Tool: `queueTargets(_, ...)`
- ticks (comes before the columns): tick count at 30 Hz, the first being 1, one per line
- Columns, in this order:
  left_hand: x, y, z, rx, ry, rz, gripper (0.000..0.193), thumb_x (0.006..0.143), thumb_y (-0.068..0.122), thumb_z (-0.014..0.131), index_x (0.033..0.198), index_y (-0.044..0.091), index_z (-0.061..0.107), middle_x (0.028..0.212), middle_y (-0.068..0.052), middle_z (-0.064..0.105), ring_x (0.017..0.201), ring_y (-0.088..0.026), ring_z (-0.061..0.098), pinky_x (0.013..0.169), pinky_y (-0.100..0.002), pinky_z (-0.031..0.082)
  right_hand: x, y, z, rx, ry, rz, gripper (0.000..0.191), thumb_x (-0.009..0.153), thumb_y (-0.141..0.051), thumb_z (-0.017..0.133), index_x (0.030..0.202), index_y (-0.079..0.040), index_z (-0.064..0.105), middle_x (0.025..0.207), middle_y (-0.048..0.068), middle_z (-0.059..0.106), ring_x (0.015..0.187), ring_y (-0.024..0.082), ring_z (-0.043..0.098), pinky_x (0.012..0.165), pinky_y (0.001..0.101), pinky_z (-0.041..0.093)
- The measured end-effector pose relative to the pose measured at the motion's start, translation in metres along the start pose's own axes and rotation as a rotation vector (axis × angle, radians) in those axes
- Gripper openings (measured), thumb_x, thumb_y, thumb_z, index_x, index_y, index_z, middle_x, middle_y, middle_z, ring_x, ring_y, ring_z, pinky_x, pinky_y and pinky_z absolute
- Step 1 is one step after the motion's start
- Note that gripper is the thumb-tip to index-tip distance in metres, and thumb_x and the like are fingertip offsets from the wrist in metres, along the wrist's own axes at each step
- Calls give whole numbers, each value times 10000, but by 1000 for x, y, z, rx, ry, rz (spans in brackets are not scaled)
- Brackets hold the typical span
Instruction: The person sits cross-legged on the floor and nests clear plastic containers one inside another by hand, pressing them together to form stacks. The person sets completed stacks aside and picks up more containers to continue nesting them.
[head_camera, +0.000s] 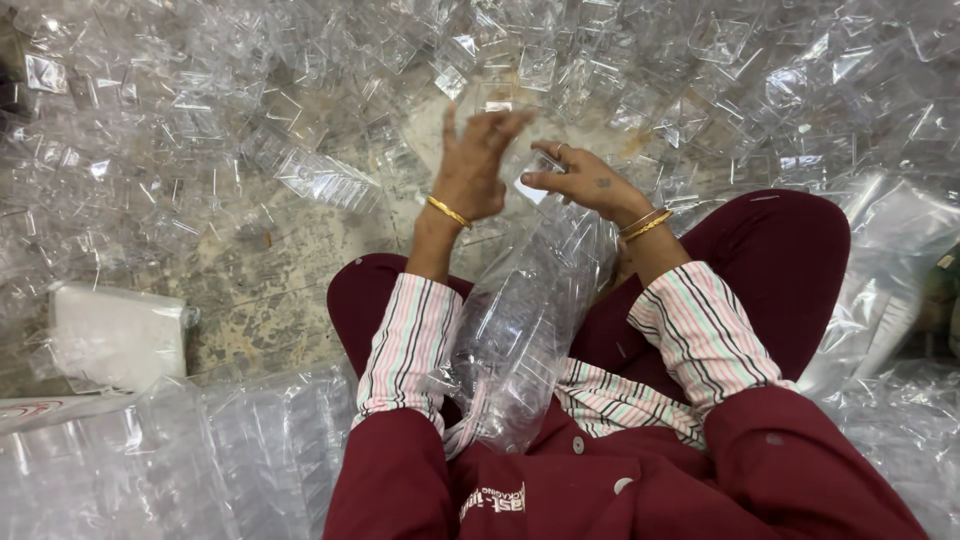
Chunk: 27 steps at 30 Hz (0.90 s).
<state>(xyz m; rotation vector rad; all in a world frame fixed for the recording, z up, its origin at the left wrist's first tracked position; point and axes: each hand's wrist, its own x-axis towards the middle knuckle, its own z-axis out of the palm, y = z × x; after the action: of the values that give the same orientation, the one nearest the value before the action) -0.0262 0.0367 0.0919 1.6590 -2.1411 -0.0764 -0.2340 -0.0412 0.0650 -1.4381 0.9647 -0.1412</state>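
- The floor (265, 290) was a worn speckled surface, and a wide heap of clear plastic containers (300, 120) covered almost all of it around the seated person; the loose pieces lay so near the knees that a small shift of a leg could probably crush or scatter them
- A long clear plastic bag (525, 320) stood tilted on the lap between the two forearms, with its open mouth up near the hands; nothing seemed to hold it there, so I judged it could slide sideways and spill what was inside
- Flat stacks of plastic sheets in wrap (150, 460) lay at the lower left, and a white packet (115, 335) lay just beside them, well apart from the hands
- The left hand (475, 160) was raised over the bag with fingers spread wide and it held nothing; it looked blurred, so its exact pose was hard to tell
- The right hand (585, 185) pinched a small clear plastic piece (538, 172) between thumb and fingers, just above the bag mouth; the pinch was narrow and the piece slippery, so it might drop into the heap and be lost among the same-looking pieces
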Motion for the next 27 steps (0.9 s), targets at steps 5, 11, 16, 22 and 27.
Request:
queueTargets(5,-10,31,0,-100,-261,18,977,609,-32,666,1513,234,407,1409,-97,509,1344,-322,450,1144,-621,219,-1,3,0,59,-192,-531,530,932,-336,775,1330,-15,637,1465,135,579,1260,183,556,984,342,468)
queueTargets(11,-11,-9,11,-912,316,129,827,783,33,704,1488,321,381,1554,-43,480,1529,-248,399,1298,-527,320,0,0,0,3,-66,-8,748,898,-471,694,1520,-110,486,1420,132,632,1158,287,625,843,356,498)
queueTargets(16,-10,-85,9,-93,289,-809,788,919,338,756,1587,340,337,1559,-228,310,1465,-428,312,1140,-599,373,8,7,3,137,-22,-198,802,955,-468,651,1587,-103,320,1649,119,339,1374,229,486,970,351,513)
queueTargets(22,-20,-88,32,98,-159,-1073,411,921,458,723,1277,294,602,1476,-247,348,1345,-476,369,1074,-607,384,8,10,-3,270,-91,-370,806,1027,-399,616,1661,-133,196,1750,125,112,1531,261,274,1150,392,393)
queueTargets(27,-3,-74,24,-623,402,-940,551,883,234,744,1379,238,504,1287,-178,524,1104,-334,576,980,-456,510,6,8,0,250,-77,-329,816,982,-418,609,1638,-155,200,1737,108,97,1550,276,284,1158,411,409)
